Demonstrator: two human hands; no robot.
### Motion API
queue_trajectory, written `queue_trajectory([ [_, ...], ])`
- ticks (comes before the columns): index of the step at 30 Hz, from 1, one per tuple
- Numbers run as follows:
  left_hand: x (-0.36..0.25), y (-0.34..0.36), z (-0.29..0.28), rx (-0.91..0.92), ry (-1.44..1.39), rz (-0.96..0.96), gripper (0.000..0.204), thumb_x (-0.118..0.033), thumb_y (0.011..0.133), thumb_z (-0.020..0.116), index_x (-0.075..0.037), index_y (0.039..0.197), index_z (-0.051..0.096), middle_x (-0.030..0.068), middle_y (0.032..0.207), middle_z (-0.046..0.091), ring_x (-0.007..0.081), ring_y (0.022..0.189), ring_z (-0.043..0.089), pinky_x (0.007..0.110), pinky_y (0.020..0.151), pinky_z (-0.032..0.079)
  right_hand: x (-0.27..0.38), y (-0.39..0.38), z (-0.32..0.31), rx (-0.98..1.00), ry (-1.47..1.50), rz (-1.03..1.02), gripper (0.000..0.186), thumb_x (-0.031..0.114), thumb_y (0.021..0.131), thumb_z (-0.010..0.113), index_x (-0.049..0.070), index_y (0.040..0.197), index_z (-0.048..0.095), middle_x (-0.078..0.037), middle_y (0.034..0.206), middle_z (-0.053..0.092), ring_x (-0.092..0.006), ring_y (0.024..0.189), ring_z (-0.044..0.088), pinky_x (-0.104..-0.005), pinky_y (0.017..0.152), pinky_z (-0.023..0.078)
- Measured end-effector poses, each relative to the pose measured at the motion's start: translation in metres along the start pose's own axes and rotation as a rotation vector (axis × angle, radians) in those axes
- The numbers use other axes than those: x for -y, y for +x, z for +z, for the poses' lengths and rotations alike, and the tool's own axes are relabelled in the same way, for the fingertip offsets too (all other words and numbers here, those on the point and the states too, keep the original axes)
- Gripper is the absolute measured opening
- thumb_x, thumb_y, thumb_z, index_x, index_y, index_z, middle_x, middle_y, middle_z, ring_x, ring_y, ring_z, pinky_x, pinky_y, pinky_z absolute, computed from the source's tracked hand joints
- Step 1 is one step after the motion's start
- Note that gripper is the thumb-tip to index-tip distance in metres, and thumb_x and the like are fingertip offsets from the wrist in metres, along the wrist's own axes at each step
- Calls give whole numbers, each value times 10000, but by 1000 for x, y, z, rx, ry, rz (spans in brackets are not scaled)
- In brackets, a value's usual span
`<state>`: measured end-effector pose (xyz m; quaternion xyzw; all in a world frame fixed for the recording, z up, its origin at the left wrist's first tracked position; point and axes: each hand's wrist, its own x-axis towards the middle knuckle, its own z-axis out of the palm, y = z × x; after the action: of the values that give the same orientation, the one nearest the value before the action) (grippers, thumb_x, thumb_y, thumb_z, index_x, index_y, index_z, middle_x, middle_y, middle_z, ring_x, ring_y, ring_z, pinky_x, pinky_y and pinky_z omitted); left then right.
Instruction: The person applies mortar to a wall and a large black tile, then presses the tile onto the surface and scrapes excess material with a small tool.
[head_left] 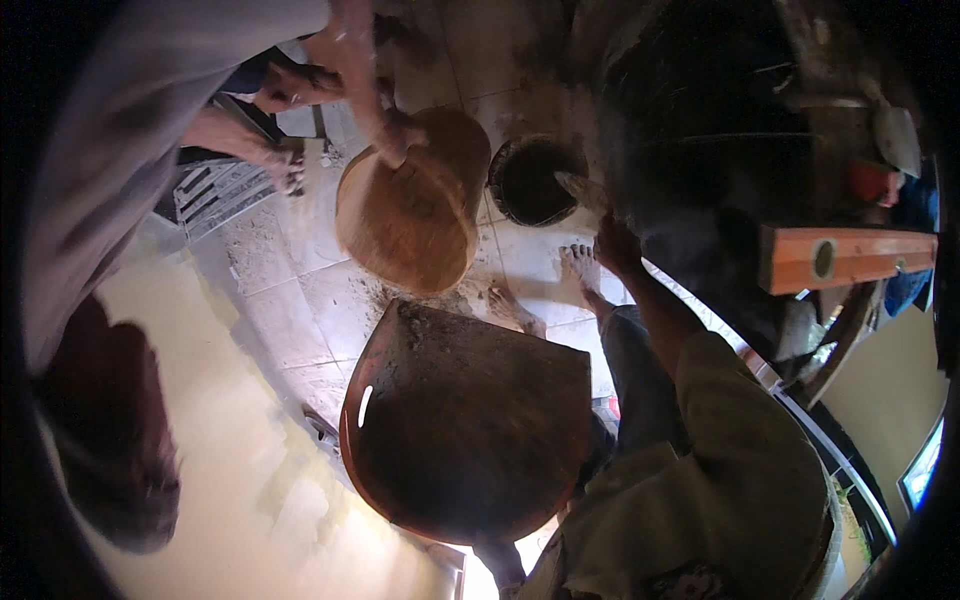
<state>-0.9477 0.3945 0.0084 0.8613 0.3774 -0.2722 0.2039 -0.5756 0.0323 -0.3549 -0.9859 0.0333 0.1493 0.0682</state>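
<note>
My right hand (618,245) is closed around a trowel (582,190). Its pale blade reaches over the rim of a round black bucket (497,188) on the floor. A large brown curved container (350,440), straight-edged on its far side and with a slot in its left wall, stands in front of me. Its inside is dark and dirty. My left hand (497,562) is at the container's near rim, dim and with its fingers hidden. Beyond it is a tilted brown tub (440,250), touched by another person's hand (398,138).
Another person stands at the far left, a foot (288,170) near a grey slotted grate (215,195). Crumbs of material dot the tiled floor (290,315). My bare feet (580,272) are near the bucket. An orange bar (865,258) with a round hole juts in at right.
</note>
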Motion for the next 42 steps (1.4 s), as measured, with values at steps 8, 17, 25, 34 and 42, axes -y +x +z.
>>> queue_trajectory([
  [8,-35,55,27,49,42,-90,228,-165,845,524,24,862,652,204,834,666,350,749,640,437,665,500,-11,116,106,-18,-199,-218,156,126,784,591,39,910,617,-119,729,624,-280,679,639,-416,563,512],
  [17,-56,105,51,120,92,-141,231,-169,852,521,22,870,651,201,839,667,344,747,641,430,665,502,-4,159,193,16,-97,-170,94,137,819,538,76,840,606,-100,775,603,-257,737,610,-402,656,501],
  [25,-69,122,60,137,89,-127,234,-171,858,517,20,877,650,198,844,669,339,745,642,424,664,503,-21,167,225,125,-175,-322,163,134,808,540,91,662,599,-101,705,578,-238,700,594,-372,603,514],
  [34,-79,137,67,141,75,-112,237,-175,865,514,19,884,649,194,850,670,333,743,642,417,664,505,-20,177,214,462,167,-264,102,146,829,560,80,753,577,-74,735,558,-203,696,575,-346,584,494],
  [42,-85,147,78,140,43,-139,239,-178,871,510,17,891,648,191,854,671,328,741,643,411,663,507,-7,182,230,672,563,-131,90,157,848,578,70,834,559,-50,762,541,-172,691,558,-323,567,477],
])
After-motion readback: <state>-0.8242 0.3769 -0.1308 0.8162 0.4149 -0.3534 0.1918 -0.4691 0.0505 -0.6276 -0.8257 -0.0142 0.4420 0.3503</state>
